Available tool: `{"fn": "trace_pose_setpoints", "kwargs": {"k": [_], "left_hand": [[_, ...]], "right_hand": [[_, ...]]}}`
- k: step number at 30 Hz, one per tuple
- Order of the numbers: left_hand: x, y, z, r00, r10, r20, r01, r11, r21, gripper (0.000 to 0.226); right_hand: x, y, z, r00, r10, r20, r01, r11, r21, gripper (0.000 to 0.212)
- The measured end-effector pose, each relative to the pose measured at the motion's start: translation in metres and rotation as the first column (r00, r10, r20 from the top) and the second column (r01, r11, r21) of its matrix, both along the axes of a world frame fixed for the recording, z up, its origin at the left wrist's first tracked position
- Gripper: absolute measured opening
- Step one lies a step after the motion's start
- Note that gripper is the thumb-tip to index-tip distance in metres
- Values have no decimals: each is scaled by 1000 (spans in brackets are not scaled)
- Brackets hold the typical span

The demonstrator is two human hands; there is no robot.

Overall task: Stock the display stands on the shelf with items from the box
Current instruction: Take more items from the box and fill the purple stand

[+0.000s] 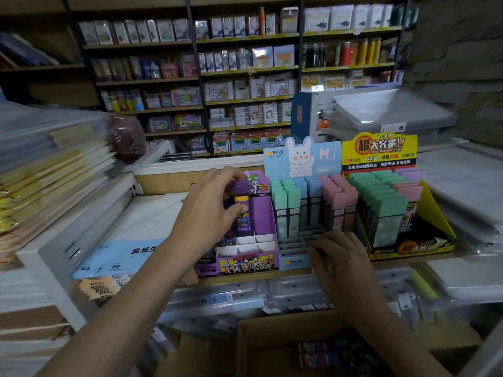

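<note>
- Left hand is closed around a slim purple plastic lead case, thumb on the front and fingers behind, and holds it upright.
- I take as landmark the pale blue cardboard display stand with the rabbit header, which stands on the wooden shelf.
- Just left of this landmark is the purple cardboard display stand with hero pictures. The held case hangs over its back part, not yet seated as far as I can see.
- Right hand lies at the front rim of the landmark with bent fingers. I cannot tell if it grips the rim or hides some item.
- What looks done: the back rows of the landmark are filled with green, blue and pink cases. The yellow cardboard display stand just right of it appears nearly full.
- What looks left: the white front cells of the purple stand are open, and so are the grey front cells of the landmark.
- Below and in front of the landmark is the brown cardboard box. It shows some dark packs inside, blurred, so stock remains.
- My judgement: the task is past the middle, with the purple stand the least filled.
</note>
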State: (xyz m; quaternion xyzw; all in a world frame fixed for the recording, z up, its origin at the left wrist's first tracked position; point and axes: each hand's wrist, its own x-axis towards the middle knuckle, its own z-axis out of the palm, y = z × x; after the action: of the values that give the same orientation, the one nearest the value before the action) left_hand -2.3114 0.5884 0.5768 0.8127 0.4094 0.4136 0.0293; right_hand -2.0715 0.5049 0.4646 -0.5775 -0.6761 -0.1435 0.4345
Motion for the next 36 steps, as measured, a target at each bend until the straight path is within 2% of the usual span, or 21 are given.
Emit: {"fn": "trace_pose_setpoints", "kwargs": {"k": [6,11,17,22,27,30,32,36], "left_hand": [[8,-5,-6,986,127,-112,-121,991,56,58],[11,-4,-12,902,334,-272,-299,940,164,78],[12,-5,-12,852,417,-316,-366,907,209,85],[8,-9,-8,897,343,-280,-321,939,125,75],[8,-25,-3,958,219,-187,-204,974,94,37],[10,-39,-6,979,154,-133,-140,984,111,18],[12,-51,-11,992,97,-76,-89,991,103,12],[22,-78,-30,999,-42,11,42,998,55,8]], "right_hand": [[0,0,-1,1000,0,3,0,1000,6,7],[-1,0,-1,1000,-1,-2,1,1000,21,5],[0,0,-2,1000,5,-3,-5,1000,20,7],[0,-2,1,1000,19,4,-19,1000,2,6],[2,-5,11,999,51,-15,-51,998,-40,6],[4,-15,18,995,85,-59,-85,996,2,6],[6,-24,22,991,97,-90,-95,995,25,5],[13,-46,19,970,150,-193,-158,987,-26,6]]}}
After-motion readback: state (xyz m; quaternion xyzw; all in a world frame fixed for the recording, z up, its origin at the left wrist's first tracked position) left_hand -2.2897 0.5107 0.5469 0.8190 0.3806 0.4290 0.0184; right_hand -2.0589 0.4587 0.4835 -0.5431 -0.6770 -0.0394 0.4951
